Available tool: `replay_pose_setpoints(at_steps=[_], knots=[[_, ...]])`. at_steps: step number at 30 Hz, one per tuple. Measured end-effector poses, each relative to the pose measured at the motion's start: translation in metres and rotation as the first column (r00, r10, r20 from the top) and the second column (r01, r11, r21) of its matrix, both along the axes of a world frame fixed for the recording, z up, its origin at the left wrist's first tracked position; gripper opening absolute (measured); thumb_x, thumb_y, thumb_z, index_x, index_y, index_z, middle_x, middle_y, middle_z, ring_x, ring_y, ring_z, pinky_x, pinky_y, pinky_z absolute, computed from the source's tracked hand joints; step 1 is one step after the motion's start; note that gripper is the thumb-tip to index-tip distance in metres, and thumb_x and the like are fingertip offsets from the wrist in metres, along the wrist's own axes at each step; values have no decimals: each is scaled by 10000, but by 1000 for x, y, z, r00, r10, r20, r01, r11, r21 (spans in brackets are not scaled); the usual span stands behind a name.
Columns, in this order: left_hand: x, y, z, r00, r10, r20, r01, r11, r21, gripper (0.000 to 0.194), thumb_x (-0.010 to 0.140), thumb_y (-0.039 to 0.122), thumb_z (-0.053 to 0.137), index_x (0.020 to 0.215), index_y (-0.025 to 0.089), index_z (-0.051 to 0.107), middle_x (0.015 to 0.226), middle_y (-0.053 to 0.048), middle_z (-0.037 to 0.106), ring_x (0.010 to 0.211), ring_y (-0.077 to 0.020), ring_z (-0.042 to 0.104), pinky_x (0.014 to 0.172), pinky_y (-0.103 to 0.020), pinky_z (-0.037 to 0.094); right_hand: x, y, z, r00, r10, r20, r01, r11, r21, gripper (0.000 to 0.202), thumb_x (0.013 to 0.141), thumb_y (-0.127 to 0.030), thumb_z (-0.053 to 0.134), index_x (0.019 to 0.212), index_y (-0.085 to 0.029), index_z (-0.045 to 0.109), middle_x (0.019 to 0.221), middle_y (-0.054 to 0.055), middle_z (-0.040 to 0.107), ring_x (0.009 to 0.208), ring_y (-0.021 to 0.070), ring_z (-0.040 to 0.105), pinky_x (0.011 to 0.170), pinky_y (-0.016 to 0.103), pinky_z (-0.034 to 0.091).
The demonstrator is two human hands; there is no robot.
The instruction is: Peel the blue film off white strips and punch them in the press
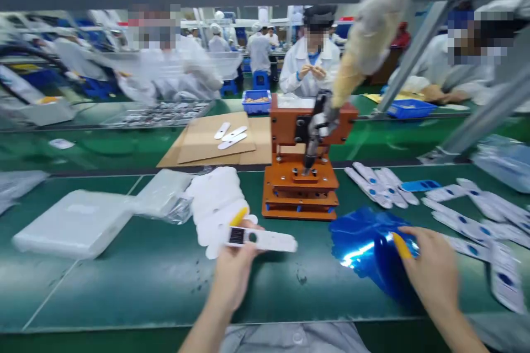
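Observation:
My left hand (236, 265) is closed around one end of a long white plastic panel (275, 241) with rounded ends, a black square and a dark round spot. A yellow finger cot covers one of its fingers. Lower right, my right hand (433, 265), with another yellow cot, has its fingers closed at the edge of a crumpled, shiny sheet of blue film (364, 242) on the green table. Behind the left hand lies a stack of thin white sheets (217, 198). Beyond both hands stands an orange press fixture (302, 193) with a lever handle wrapped in pale material (364, 33).
Several white panels (472, 226) spread over the right side, with more (381, 185) beside the press. Plastic-wrapped packs (74, 226) lie left. Cardboard (207, 149) bearing white panels is behind. A slanted metal post (488, 110) rises right; co-workers sit across the line.

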State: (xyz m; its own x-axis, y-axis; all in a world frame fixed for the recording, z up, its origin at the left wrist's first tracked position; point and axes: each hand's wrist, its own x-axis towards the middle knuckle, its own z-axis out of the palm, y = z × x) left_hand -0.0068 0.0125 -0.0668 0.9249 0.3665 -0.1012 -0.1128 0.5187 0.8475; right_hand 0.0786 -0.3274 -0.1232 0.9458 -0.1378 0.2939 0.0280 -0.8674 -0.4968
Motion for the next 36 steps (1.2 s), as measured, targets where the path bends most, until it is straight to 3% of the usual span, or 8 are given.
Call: replay_pose_setpoints(at_steps=[5,8,12,14,18,22,28,36], knots=[[4,-52,-17,989,-112,92,124,984,-129,455,603,225,831,1010,209,628,909,-13,645,897,-169,615,827,-304,486,-38,74,28,877,448,-173,-360,851,383,565,763,-611,516,1222,-282,528,1010,56,633,799,230,583,691,351,503],[8,-58,-21,981,-151,123,166,978,-127,423,648,238,805,1030,224,623,944,-16,645,933,-178,611,854,-320,475,-49,107,33,821,529,-216,-318,736,598,611,687,-695,588,1137,-282,589,1029,53,650,883,238,606,699,303,530],[7,-27,-25,977,-213,30,199,946,257,548,668,314,779,1165,235,563,1121,-67,600,976,-227,593,840,-367,488,-21,104,24,830,537,-151,-297,655,694,541,702,-622,638,1093,-252,592,1088,72,635,1014,258,584,768,303,541],[0,4,-28,987,-113,-118,163,735,658,501,720,290,725,1190,233,561,1177,-83,577,1019,-252,566,843,-398,479,7,90,19,846,526,-91,-367,698,615,499,716,-584,642,1087,-252,598,1107,80,618,1012,267,579,781,336,535],[-25,59,-34,939,282,-199,232,-88,969,206,854,208,541,1016,196,667,1136,-99,620,1075,-312,524,816,-460,436,61,78,16,867,497,25,-475,811,341,482,733,-631,571,1025,-253,637,1167,93,573,1094,319,529,852,439,494],[-42,73,-37,913,348,-215,344,-370,863,229,898,177,466,979,193,680,1176,-100,621,1045,-303,550,717,-405,427,88,94,20,845,535,-8,-516,818,256,480,751,-619,548,1050,-250,622,1245,86,527,1158,318,494,945,476,438],[-26,77,-14,825,310,-473,556,-292,778,216,825,173,574,1030,162,644,1093,-116,630,995,-295,556,765,-398,434,94,107,23,829,557,-55,-528,812,250,548,727,-612,590,1116,-226,573,1254,102,528,1158,324,500,961,467,434],[-28,78,-14,859,184,-477,463,116,879,238,857,378,454,779,196,586,856,-67,617,807,-236,563,665,-316,417,74,101,28,873,486,21,-470,831,297,428,785,-522,556,1106,-238,579,1249,87,519,1119,297,522,932,453,448]])
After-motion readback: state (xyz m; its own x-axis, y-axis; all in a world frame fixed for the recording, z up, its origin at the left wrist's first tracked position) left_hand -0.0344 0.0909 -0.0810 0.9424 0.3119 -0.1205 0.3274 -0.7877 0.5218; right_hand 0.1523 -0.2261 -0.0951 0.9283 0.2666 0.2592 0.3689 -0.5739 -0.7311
